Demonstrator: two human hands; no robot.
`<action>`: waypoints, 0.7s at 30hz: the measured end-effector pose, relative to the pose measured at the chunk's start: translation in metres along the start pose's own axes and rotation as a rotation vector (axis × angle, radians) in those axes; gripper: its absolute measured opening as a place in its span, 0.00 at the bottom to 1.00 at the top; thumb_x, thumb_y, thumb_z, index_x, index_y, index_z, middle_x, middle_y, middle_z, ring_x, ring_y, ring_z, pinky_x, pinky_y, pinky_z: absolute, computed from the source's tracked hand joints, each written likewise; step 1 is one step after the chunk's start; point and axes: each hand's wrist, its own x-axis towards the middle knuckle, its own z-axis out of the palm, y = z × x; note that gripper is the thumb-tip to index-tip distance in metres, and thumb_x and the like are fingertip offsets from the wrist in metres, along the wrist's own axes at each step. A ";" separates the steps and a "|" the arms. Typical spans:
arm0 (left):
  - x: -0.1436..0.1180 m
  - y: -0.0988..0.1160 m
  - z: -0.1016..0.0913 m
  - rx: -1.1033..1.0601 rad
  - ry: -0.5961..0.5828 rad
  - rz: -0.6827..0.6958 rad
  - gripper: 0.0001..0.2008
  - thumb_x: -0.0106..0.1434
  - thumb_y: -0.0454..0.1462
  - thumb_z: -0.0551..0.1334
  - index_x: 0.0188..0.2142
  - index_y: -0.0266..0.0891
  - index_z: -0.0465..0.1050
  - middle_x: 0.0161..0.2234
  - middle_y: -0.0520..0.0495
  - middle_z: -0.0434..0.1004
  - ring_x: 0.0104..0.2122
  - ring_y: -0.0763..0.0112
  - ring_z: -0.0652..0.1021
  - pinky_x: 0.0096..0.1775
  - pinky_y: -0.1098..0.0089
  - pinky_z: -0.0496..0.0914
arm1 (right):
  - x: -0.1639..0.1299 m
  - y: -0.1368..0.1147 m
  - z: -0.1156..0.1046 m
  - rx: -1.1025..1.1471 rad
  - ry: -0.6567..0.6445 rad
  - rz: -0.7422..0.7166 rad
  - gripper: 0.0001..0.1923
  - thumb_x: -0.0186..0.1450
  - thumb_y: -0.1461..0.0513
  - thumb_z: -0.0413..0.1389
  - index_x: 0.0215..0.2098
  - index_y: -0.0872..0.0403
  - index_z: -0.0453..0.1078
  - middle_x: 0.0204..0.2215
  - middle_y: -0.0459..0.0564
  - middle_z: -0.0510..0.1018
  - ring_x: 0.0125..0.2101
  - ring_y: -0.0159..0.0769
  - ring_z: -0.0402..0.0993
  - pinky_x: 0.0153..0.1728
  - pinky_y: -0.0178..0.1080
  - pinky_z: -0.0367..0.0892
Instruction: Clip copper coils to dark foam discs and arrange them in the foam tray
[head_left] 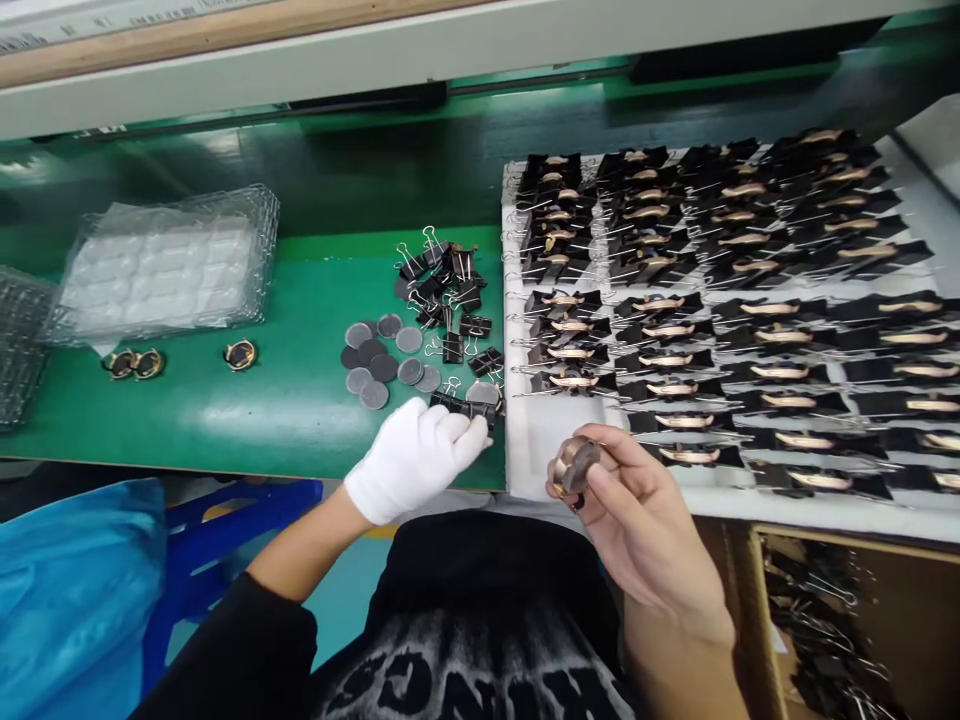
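Observation:
My left hand (416, 455), in a white glove, is at the near edge of the green table. Its fingers are closed on a black binder clip (480, 412) beside other clips. My bare right hand (637, 500) holds a round gold-toned watch case (564, 478) with a grey disc (583, 465) against it, pinched between thumb and fingers over the white tray's near left corner. Ahead of my left hand lie loose grey and black discs (382, 368) and a heap of black binder clips (442, 280).
The white foam tray (513, 430) on the right holds rows of clipped gold-toned cases (682, 420). Three gold-toned cases (240, 353) lie on the left of the green table (315, 420). Clear plastic trays (165, 260) stand behind them. A box (832, 620) of clips is below right.

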 end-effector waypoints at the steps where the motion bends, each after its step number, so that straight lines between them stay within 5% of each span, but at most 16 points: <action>1: -0.002 -0.003 0.000 -0.019 0.007 0.017 0.10 0.75 0.42 0.59 0.44 0.38 0.75 0.26 0.51 0.74 0.26 0.68 0.74 0.29 0.62 0.54 | 0.000 0.001 0.001 0.010 -0.014 0.002 0.13 0.63 0.54 0.70 0.44 0.46 0.78 0.33 0.47 0.85 0.29 0.33 0.81 0.31 0.35 0.78; 4: -0.004 -0.011 0.000 -0.063 -0.015 -0.054 0.15 0.75 0.47 0.57 0.43 0.41 0.76 0.23 0.51 0.73 0.25 0.68 0.73 0.29 0.63 0.54 | 0.002 0.004 0.004 0.020 -0.047 0.009 0.11 0.64 0.56 0.69 0.44 0.46 0.79 0.32 0.46 0.85 0.28 0.32 0.81 0.32 0.35 0.78; 7: 0.000 -0.024 0.003 0.011 -0.071 -0.322 0.16 0.74 0.48 0.57 0.49 0.43 0.77 0.28 0.47 0.76 0.28 0.65 0.75 0.32 0.63 0.57 | 0.004 0.007 0.008 0.010 -0.046 0.003 0.12 0.63 0.56 0.70 0.43 0.47 0.78 0.32 0.47 0.85 0.28 0.34 0.81 0.32 0.37 0.79; 11: 0.007 -0.045 -0.001 -0.131 -0.144 -0.357 0.16 0.72 0.47 0.61 0.35 0.39 0.78 0.33 0.45 0.78 0.33 0.63 0.77 0.36 0.63 0.61 | 0.005 0.011 0.010 0.011 -0.075 0.016 0.13 0.63 0.56 0.70 0.46 0.47 0.81 0.33 0.48 0.86 0.30 0.35 0.83 0.35 0.39 0.81; 14: 0.009 -0.045 -0.013 -0.391 0.066 -0.490 0.16 0.71 0.42 0.63 0.27 0.39 0.71 0.27 0.51 0.73 0.29 0.71 0.73 0.36 0.66 0.62 | 0.005 0.013 0.014 0.013 -0.129 -0.001 0.10 0.66 0.59 0.68 0.46 0.46 0.82 0.38 0.49 0.87 0.33 0.35 0.85 0.40 0.39 0.82; 17: 0.008 -0.021 -0.026 -0.667 0.406 -0.696 0.17 0.68 0.34 0.64 0.24 0.39 0.63 0.23 0.56 0.61 0.24 0.76 0.65 0.31 0.70 0.61 | 0.005 0.015 0.022 -0.019 -0.177 -0.018 0.09 0.66 0.62 0.67 0.45 0.46 0.83 0.59 0.53 0.80 0.39 0.37 0.86 0.43 0.41 0.82; 19: 0.006 -0.001 -0.030 -0.814 0.526 -0.687 0.15 0.66 0.30 0.64 0.25 0.40 0.64 0.22 0.57 0.58 0.23 0.77 0.63 0.29 0.71 0.59 | 0.005 0.015 0.027 -0.017 -0.257 -0.010 0.10 0.65 0.63 0.68 0.44 0.46 0.83 0.62 0.54 0.77 0.40 0.38 0.86 0.44 0.40 0.82; 21: 0.004 0.014 -0.033 -0.865 0.529 -0.579 0.11 0.64 0.28 0.63 0.27 0.40 0.67 0.22 0.57 0.60 0.23 0.78 0.63 0.28 0.71 0.59 | 0.005 0.013 0.028 -0.039 -0.327 -0.022 0.10 0.64 0.63 0.68 0.44 0.46 0.84 0.55 0.54 0.82 0.42 0.40 0.86 0.44 0.39 0.82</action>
